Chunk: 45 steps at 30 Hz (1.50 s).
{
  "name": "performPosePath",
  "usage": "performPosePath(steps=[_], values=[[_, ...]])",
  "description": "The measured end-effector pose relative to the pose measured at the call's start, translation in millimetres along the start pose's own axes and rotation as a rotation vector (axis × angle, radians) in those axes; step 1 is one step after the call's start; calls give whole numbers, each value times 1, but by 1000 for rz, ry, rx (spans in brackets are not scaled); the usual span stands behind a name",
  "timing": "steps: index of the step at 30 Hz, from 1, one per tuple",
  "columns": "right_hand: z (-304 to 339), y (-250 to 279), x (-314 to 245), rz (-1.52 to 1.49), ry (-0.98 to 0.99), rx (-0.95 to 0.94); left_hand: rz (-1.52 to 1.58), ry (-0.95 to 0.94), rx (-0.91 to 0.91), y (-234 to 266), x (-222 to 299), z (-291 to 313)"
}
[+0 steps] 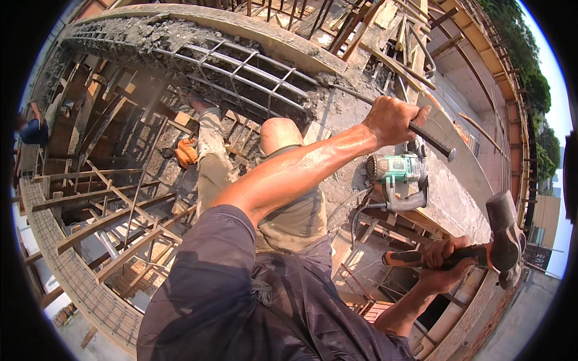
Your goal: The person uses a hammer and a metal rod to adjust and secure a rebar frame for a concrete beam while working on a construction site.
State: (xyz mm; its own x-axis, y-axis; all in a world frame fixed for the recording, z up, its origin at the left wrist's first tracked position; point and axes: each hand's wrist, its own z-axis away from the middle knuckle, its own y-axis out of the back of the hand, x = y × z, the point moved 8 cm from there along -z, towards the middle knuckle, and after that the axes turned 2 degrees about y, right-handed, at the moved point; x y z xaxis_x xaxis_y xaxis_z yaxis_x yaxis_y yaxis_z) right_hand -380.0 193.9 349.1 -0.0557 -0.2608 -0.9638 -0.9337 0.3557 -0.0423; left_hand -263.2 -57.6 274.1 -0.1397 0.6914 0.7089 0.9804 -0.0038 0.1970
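My left hand (pixel 394 122) is wrapped round a steel chisel (pixel 436 142), with the arm stretched across in front of me. The chisel slants down leftward, and its far end meets the broken concrete beside the exposed rebar cage (pixel 241 75). My right hand (pixel 447 263) grips a short-handled sledgehammer (pixel 504 230) by its black and orange handle. The hammer's dark head is off to the right, apart from the chisel's flat struck end. Between my arms, a teal and grey power hammer drill (pixel 394 167) lies on the concrete.
My bent knee (pixel 280 133) is close to my left forearm. On the left, timber braces (pixel 120 225) span a deep opening, with an orange bag-like item (pixel 186 153) lower down. Another person (pixel 33 129) is at the far left. Loose planks (pixel 403 45) lie beyond the chisel.
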Motion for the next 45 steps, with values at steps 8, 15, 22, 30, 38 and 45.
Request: performPosePath(steps=[8,15,22,30,38,45], values=[[-23,-35,67,296,-432,-54,18,-127,-264,-54,-3,43],[1,-13,21,-15,-40,118,11,-41,-104,-39,7,26],[-10,-2,55,328,-302,192,-99,-124,-194,-38,13,37],[-7,-3,18,-52,-14,109,-13,-38,-120,-28,10,14],[33,29,69,-94,-337,415,-62,-178,-265,-48,9,36],[58,54,85,-74,-447,493,-175,-284,-923,-118,-6,168]])
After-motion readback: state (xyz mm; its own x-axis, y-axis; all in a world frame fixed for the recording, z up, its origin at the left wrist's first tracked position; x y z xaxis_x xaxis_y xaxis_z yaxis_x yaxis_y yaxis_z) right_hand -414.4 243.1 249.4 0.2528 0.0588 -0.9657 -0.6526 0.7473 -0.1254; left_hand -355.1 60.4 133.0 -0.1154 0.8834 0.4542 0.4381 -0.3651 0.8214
